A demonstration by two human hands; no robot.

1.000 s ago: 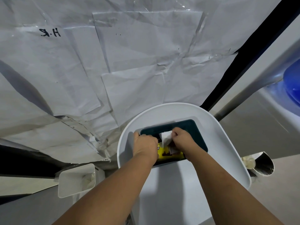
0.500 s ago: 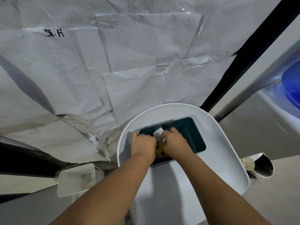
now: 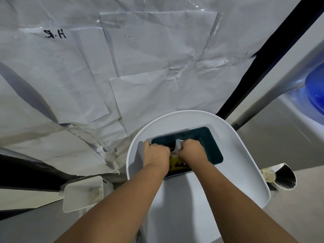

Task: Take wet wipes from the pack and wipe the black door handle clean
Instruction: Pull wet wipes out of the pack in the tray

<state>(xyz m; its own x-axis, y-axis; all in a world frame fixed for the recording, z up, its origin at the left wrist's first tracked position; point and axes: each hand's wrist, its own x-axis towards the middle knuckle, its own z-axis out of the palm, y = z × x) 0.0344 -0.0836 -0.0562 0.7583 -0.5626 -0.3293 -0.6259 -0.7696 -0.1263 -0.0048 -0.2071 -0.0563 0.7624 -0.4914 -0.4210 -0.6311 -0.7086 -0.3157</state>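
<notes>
Both hands (image 3: 173, 153) inside bin rim (image 3: 213, 148), crowded

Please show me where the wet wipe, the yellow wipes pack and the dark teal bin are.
wet wipe (image 3: 178, 143): head view, on the white corner above the right hand.
yellow wipes pack (image 3: 177, 163): head view, on the yellow face between the wrists.
dark teal bin (image 3: 211, 146): head view, on its right inner wall.

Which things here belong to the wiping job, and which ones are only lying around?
For the job:
- left hand, on the yellow wipes pack
- right hand, pinching a white wipe
- dark green bin holding the pack

Just lying about:
- white tray
- small white container
- taped paper sheets
- metal cup
</notes>
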